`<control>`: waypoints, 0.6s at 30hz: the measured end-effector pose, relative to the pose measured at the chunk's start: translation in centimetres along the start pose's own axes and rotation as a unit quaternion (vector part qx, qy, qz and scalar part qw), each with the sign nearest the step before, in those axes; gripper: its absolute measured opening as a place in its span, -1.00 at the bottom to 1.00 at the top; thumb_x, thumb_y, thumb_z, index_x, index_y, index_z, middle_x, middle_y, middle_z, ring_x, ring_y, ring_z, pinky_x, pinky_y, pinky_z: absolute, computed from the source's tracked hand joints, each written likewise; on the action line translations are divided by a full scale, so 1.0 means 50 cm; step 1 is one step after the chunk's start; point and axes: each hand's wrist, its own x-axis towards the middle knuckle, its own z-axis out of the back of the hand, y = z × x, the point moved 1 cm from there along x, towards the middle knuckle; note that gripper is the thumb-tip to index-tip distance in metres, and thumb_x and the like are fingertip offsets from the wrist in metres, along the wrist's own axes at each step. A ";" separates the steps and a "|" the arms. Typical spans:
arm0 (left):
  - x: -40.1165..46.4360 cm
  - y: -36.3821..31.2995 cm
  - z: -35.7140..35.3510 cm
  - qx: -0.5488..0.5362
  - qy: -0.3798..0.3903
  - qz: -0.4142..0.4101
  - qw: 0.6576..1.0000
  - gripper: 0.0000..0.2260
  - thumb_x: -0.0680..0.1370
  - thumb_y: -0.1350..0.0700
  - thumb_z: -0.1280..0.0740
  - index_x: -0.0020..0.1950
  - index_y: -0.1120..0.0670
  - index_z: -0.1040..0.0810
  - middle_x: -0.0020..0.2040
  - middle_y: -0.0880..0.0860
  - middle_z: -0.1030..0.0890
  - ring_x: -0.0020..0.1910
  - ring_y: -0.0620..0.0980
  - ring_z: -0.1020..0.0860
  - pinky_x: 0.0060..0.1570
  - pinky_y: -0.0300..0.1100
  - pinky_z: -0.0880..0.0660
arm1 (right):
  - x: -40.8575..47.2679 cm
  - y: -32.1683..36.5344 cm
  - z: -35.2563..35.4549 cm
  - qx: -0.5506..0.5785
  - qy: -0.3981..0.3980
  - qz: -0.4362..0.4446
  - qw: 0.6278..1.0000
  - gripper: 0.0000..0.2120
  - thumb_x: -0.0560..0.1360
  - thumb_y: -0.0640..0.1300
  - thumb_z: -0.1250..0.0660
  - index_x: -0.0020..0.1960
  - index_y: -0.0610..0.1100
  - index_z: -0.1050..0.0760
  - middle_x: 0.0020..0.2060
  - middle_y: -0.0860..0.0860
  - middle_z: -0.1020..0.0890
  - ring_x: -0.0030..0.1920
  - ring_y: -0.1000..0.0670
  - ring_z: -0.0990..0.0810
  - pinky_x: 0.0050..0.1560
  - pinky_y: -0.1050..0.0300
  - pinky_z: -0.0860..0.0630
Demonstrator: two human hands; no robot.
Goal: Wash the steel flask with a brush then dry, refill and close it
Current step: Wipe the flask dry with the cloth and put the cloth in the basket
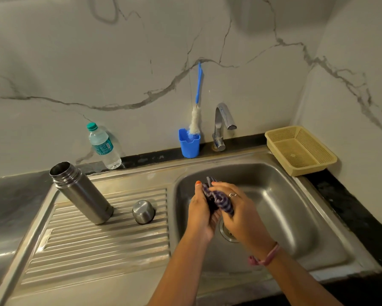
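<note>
Over the sink basin [296, 195], left hand [202, 214] and right hand [238, 214] both grip a bunched striped cloth [218, 198]. Steel flask [80, 192] stands open on the drainboard's [97, 250] far left corner, cap [143, 211] beside it; brush [195, 120] back in its blue holder [189, 143]. Washing appears done; drying, refilling from the water bottle [103, 145], and closing remain.
</note>
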 end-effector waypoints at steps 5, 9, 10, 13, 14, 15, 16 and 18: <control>-0.007 0.008 0.008 0.000 0.018 0.002 1.000 -0.59 0.68 -0.12 -0.15 0.21 0.17 -0.59 0.03 0.18 -0.71 -0.05 0.05 -0.70 -0.13 -0.10 -0.67 | 0.033 -0.018 0.000 0.027 -0.030 -0.112 0.993 -0.77 0.51 -0.26 -0.32 0.14 -0.11 -0.56 -0.02 0.08 -0.63 0.05 0.11 -0.61 0.09 0.42 -0.46; -0.002 -0.010 0.016 -0.050 0.015 0.033 0.998 -0.58 0.67 -0.11 -0.18 0.16 0.20 -0.61 -0.01 0.18 -0.70 -0.11 0.06 -0.68 -0.06 -0.07 -0.62 | 0.014 0.007 -0.017 0.043 -0.001 -0.009 0.999 -0.57 0.40 -0.35 -0.26 0.25 -0.18 -0.53 0.19 0.00 -0.58 0.25 0.10 -0.51 0.32 0.20 -0.39; 0.003 -0.012 0.021 -0.065 0.012 0.044 0.997 -0.57 0.66 -0.12 -0.19 0.18 0.22 -0.60 0.02 0.19 -0.70 -0.08 0.07 -0.67 -0.01 -0.06 -0.61 | 0.002 0.004 -0.020 0.041 0.008 0.011 0.999 -0.55 0.40 -0.34 -0.25 0.28 -0.19 -0.51 0.23 -0.01 -0.56 0.31 0.07 -0.46 0.36 0.18 -0.35; 0.015 -0.014 0.042 -0.092 -0.004 0.079 0.993 -0.51 0.63 -0.16 -0.24 0.23 0.25 -0.58 0.02 0.21 -0.70 -0.07 0.08 -0.68 -0.14 -0.11 -0.65 | -0.037 -0.016 -0.025 0.032 0.046 0.041 0.998 -0.49 0.39 -0.40 -0.26 0.33 -0.20 -0.46 0.33 -0.02 -0.48 0.41 -0.02 -0.37 0.42 0.09 -0.28; 0.019 -0.011 0.048 -0.096 -0.001 0.088 0.991 -0.50 0.62 -0.17 -0.25 0.24 0.26 -0.58 0.01 0.21 -0.70 -0.09 0.08 -0.68 -0.20 -0.13 -0.66 | -0.046 -0.023 -0.027 0.042 0.048 0.033 0.997 -0.48 0.39 -0.44 -0.26 0.34 -0.21 -0.46 0.34 -0.02 -0.48 0.41 -0.02 -0.37 0.42 0.05 -0.29; 0.019 -0.008 0.051 -0.097 0.002 0.093 0.991 -0.50 0.62 -0.16 -0.25 0.23 0.26 -0.58 0.00 0.21 -0.70 -0.12 0.07 -0.68 -0.25 -0.14 -0.65 | -0.051 -0.028 -0.028 0.063 0.040 0.017 0.997 -0.49 0.40 -0.46 -0.27 0.33 -0.21 -0.46 0.32 -0.02 -0.49 0.39 -0.01 -0.39 0.40 0.03 -0.32; 0.016 -0.004 0.052 -0.093 0.003 0.095 0.991 -0.52 0.62 -0.16 -0.26 0.20 0.26 -0.58 -0.04 0.20 -0.70 -0.16 0.06 -0.66 -0.31 -0.17 -0.64 | -0.051 -0.029 -0.029 0.087 0.022 -0.005 0.996 -0.53 0.43 -0.47 -0.27 0.31 -0.21 -0.48 0.30 -0.02 -0.51 0.36 0.01 -0.43 0.38 0.03 -0.36; 0.009 0.006 0.051 -0.076 0.006 0.099 0.992 -0.57 0.62 -0.15 -0.27 0.12 0.23 -0.60 -0.13 0.17 -0.70 -0.25 0.02 -0.64 -0.42 -0.23 -0.58 | -0.040 -0.023 -0.027 0.135 -0.013 -0.074 0.988 -0.64 0.49 -0.41 -0.30 0.24 -0.16 -0.52 0.20 0.03 -0.57 0.26 0.10 -0.51 0.31 0.03 -0.43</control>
